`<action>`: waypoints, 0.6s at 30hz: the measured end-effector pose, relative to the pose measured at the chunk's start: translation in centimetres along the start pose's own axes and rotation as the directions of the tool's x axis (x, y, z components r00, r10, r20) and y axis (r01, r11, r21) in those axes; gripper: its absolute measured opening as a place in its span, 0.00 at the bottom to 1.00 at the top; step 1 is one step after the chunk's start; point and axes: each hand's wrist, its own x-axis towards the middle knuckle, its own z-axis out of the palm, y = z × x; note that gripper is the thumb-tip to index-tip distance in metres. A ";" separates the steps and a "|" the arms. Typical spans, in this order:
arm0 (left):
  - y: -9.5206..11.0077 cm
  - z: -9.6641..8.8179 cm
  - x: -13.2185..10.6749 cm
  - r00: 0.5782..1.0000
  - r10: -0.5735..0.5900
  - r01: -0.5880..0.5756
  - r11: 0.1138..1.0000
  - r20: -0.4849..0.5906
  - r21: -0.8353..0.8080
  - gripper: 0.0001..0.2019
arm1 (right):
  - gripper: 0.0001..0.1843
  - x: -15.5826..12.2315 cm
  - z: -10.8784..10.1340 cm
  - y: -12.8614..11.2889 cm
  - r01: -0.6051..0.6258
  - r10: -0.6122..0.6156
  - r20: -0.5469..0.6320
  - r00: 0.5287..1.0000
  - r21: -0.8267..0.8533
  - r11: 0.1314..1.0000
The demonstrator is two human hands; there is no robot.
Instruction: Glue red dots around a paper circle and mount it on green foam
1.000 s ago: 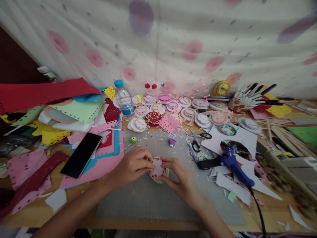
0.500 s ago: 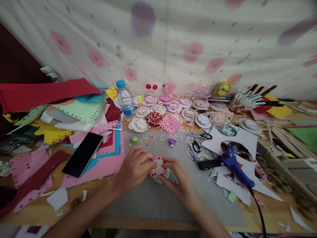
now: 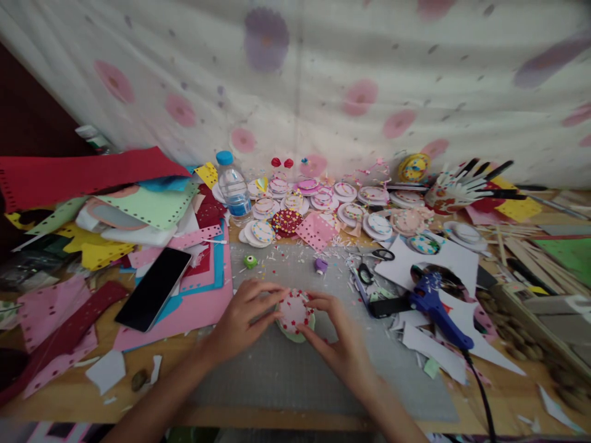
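A small round toy cake [image 3: 294, 312], pink on top with red bits around its rim, rests on a pale green scalloped base [image 3: 299, 337] over the grey cutting mat [image 3: 258, 375]. My left hand [image 3: 247, 314] curves around its left side, thumb and fingertips at the rim. From the right, my right hand [image 3: 339, 332] pinches the edge, fingers behind and thumb in front. A green one-eyed bead [image 3: 250, 262] and a purple piece [image 3: 320, 266] lie just beyond the hands.
Several decorated paper discs [image 3: 353, 212] crowd the back beside a water bottle [image 3: 234, 191]. On the right are scissors [image 3: 369, 271], a blue glue gun [image 3: 438, 314] with its cord, and white scraps. A phone [image 3: 154, 288] lies left on coloured sheets.
My left fingers have drawn back from the cake's top to its left rim, so more of the pink surface and red bits shows. My right hand stays at the right edge.
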 end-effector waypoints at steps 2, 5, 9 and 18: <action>-0.3 0.2 -0.9 0.990 -0.144 0.142 0.984 -0.008 -0.104 0.26 | 0.16 -0.1 -0.2 0.2 -0.026 0.026 0.024 0.999 0.015 1.000; -0.3 1.1 -1.8 0.946 -0.324 0.321 0.921 0.025 -0.220 0.36 | 0.20 -0.2 -0.7 0.2 -0.043 0.043 0.049 0.998 0.019 0.999; 0.0 2.9 -1.8 0.911 -0.392 0.413 0.879 0.130 -0.240 0.44 | 0.19 -0.1 -2.1 -0.1 -0.018 0.018 -0.001 1.000 -0.060 0.998; 1.5 5.8 -0.4 0.917 -0.387 0.399 0.883 0.096 -0.247 0.37 | 0.05 1.4 -3.7 -1.7 0.046 -0.070 -0.097 0.993 -0.227 0.973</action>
